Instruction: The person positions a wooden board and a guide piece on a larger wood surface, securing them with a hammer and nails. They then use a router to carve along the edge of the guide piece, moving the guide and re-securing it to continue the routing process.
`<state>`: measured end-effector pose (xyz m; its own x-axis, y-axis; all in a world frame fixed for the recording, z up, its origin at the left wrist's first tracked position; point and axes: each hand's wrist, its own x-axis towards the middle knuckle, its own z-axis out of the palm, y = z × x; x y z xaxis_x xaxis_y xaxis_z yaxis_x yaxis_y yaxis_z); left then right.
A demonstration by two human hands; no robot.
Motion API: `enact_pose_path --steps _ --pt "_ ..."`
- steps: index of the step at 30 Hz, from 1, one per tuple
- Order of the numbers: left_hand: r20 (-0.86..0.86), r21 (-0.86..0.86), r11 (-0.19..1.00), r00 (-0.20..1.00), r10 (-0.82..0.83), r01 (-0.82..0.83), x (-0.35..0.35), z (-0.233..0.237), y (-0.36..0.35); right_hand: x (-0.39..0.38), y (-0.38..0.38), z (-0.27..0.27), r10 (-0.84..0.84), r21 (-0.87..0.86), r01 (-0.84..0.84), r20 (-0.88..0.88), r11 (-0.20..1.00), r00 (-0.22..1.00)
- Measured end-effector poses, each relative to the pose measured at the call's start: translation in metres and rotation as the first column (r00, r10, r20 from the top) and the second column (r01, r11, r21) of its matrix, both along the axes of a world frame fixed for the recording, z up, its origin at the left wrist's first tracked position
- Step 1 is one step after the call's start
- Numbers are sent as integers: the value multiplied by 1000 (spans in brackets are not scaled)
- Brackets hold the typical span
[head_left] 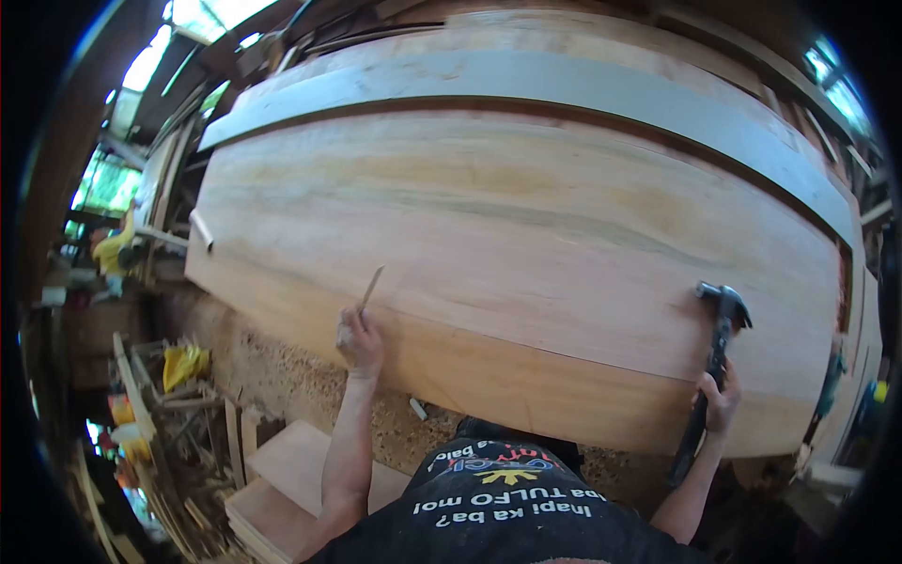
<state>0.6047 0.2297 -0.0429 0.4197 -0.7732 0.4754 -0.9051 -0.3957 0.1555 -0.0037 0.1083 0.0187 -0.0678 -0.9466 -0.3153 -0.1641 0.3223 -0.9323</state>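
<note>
My left hand (361, 342) is closed around a thin, flat, light-brown strip (373, 287), whose upper end points away from me over the wood; its exact kind does not show. In my right hand (720, 399) is a claw hammer (720, 348) with a black handle, gripped partway along, its metal head up over the board's right side. Under both hands lies a wide wooden panel (470, 244), pale with greenish and brown grain and a more orange strip along the near edge.
A long grey-white plank (489, 77) lies across the panel's far side. Toward the left end rests a small pale piece (201, 229). Scrap wood and a yellow bag (185, 367) are at lower left, near stacked boards (282, 508). A small whitish object (418, 409) lies on the floor.
</note>
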Motion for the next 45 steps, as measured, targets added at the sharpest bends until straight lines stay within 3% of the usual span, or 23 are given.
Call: enact_pose_path --steps 5,8,9,12,13,14,16,18,22,24,26,28,30,32,34,36,39,45 --pt "-75 -55 998 997 -7 3 -8 12 -5 -7 0 -11 -33 12 34 -7 999 999" --pt "-209 -110 992 974 -89 67 -6 30 0 -10 -3 -13 -33 51 32 29 998 999" --pt "-328 -83 994 941 -88 64 -4 41 7 -6 -9 -14 -36 74 33 42 997 998" --pt "-502 -202 979 862 -67 -41 17 45 47 37 -12 -17 30 -78 -25 62 997 998" --pt "-437 -233 966 899 1 -115 32 35 68 56 -10 -21 60 -90 -51 94 995 994" --pt "-505 -246 946 861 60 -210 47 36 89 86 -9 -22 88 -98 -75 129 992 988" --pt "-627 -246 884 761 168 -397 77 40 137 177 3 3 156 -69 -148 126 987 980" --pt "-773 -118 794 557 303 -596 116 15 204 248 4 -4 277 -51 -274 76 960 958" --pt "-839 145 531 181 513 -835 171 -111 364 425 14 3 488 15 -494 140 869 862" --pt "-722 396 458 39 691 -796 155 -134 430 500 7 -11 602 -10 -610 169 792 780" --pt "-497 490 396 125 859 -777 116 -195 506 571 8 -15 567 -44 -576 247 817 786" --pt "-545 682 324 -159 823 -656 89 -181 539 631 9 -15 548 -34 -552 188 833 815" --pt "-526 727 326 -186 830 -604 65 -211 580 677 13 -18 520 -35 -525 210 851 828" --pt "-536 792 308 -359 764 -526 68 -159 563 698 10 -33 503 -73 -498 169 864 848" --pt "-566 755 340 -295 770 -561 66 -189 581 714 -5 -59 488 -162 -473 72 866 870" --pt "-566 749 399 -198 800 -529 91 -157 562 720 -12 -63 480 -195 -464 43 864 876" --pt "-642 647 441 -133 755 -622 132 -161 550 724 -11 -57 457 -201 -443 25 874 889" --pt "-649 634 506 -45 760 -585 284 -206 537 757 -45 -78 266 -140 -257 55 956 962"
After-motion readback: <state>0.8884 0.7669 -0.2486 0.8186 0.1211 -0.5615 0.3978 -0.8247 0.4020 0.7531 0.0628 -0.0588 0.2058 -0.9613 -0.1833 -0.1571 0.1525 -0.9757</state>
